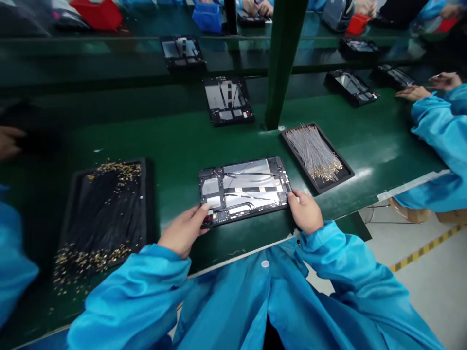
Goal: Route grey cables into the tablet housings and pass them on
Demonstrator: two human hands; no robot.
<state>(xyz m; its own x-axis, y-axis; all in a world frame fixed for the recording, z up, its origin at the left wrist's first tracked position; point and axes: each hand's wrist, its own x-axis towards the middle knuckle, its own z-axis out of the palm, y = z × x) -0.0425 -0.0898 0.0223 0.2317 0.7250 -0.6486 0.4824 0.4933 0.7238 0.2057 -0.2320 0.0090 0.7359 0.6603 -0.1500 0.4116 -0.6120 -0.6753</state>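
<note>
An opened tablet chassis [244, 192] lies flat on the green bench, showing silver panels, black tape and thin wires. My left hand [184, 231] grips its lower left corner, with the thumb over the edge. My right hand [305, 211] holds the lower right corner. Both blue sleeves reach in from the bottom. Just beyond my right hand, a black tray [335, 167] holds a bundle of thin grey cables with gold tips. To my left, a black tray [105, 209] has small gold parts scattered across it and spilling past its lower edge.
A green post [282, 63] rises behind the chassis. Several similar chassis lie farther along the bench, including one [228, 100] straight ahead. A co-worker's blue sleeve [438, 141] and hands occupy the right side; another sleeve [10, 257] is at the left.
</note>
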